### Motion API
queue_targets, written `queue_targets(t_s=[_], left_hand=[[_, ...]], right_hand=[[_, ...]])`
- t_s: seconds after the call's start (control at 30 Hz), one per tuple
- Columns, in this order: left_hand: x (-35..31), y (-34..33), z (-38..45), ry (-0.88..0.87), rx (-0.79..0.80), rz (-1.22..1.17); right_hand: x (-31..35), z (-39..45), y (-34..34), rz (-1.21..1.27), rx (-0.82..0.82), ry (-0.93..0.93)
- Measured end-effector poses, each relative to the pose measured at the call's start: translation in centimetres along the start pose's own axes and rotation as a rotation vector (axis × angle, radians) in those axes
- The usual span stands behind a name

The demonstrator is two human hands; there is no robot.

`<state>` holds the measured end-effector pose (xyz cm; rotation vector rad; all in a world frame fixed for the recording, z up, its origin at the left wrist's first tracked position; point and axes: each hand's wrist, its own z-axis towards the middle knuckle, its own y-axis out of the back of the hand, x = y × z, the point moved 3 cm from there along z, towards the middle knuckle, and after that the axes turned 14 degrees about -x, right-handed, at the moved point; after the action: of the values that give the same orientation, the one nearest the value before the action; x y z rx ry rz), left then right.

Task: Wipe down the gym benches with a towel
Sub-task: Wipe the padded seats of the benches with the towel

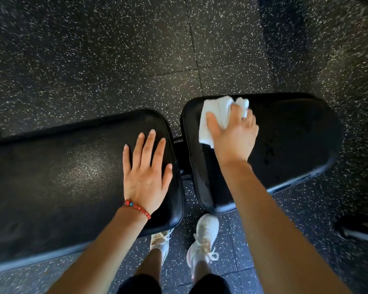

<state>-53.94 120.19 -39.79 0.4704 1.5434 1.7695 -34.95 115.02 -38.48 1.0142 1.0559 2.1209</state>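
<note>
A black padded gym bench lies across the view in two parts. Its long back pad [62, 177] is on the left and its shorter seat pad [289, 141] on the right, with a narrow gap between them. My left hand [146, 177] rests flat, fingers spread, on the right end of the long pad; a red bead bracelet circles that wrist. My right hand [235, 136] presses a crumpled white towel [216, 115] onto the far left part of the seat pad. Damp streaks show on that pad's surface.
Black rubber floor [115, 49] with white speckles surrounds the bench. My feet in white sneakers [204, 236] stand under the gap between the pads. The bench's metal frame [180, 145] shows in the gap. A dark piece of equipment [361, 230] sits at the lower right edge.
</note>
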Motion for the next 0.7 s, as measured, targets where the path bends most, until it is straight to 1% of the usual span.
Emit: queue_targets(t_s=[0.1, 0.23, 0.27, 0.3, 0.4, 0.43, 0.5, 0.57, 0.6, 0.7], left_hand=[[-0.1, 0.0, 0.1, 0.002, -0.018, 0.005], [-0.5, 0.0, 0.3, 0.031, -0.047, -0.002], [-0.6, 0.0, 0.5, 0.037, -0.052, -0.002], [-0.8, -0.1, 0.6, 0.041, -0.054, -0.004], [-1.5, -0.4, 1.3, 0.026, -0.052, -0.028], [-1.7, -0.5, 1.6, 0.015, -0.052, -0.032], [-2.3, -0.7, 2.2, 0.012, -0.073, -0.032], [-3.2, -0.8, 2.9, 0.035, -0.102, -0.057], [-3.8, -0.8, 3.2, 0.048, -0.111, -0.076], [-5.7, -1.3, 3.7, 0.033, -0.101, -0.108]], right_hand=[[0.1, 1.1, -0.8, 0.022, -0.001, 0.033], [-0.7, 1.1, -0.7, 0.042, -0.009, 0.126], [-1.3, 1.6, -0.6, 0.034, -0.002, 0.117], [-2.3, 2.4, -0.4, 0.01, 0.008, 0.069], [-6.2, 5.0, 0.6, -0.073, 0.069, -0.189], [-7.0, 5.6, 1.0, -0.072, 0.064, -0.239], [-6.8, 5.8, 1.0, -0.064, 0.055, -0.271], [-5.4, 5.3, 0.3, -0.063, 0.091, -0.223], [-4.4, 4.9, -0.2, -0.037, 0.111, -0.168], [-2.7, 4.7, -1.1, 0.067, 0.079, -0.03]])
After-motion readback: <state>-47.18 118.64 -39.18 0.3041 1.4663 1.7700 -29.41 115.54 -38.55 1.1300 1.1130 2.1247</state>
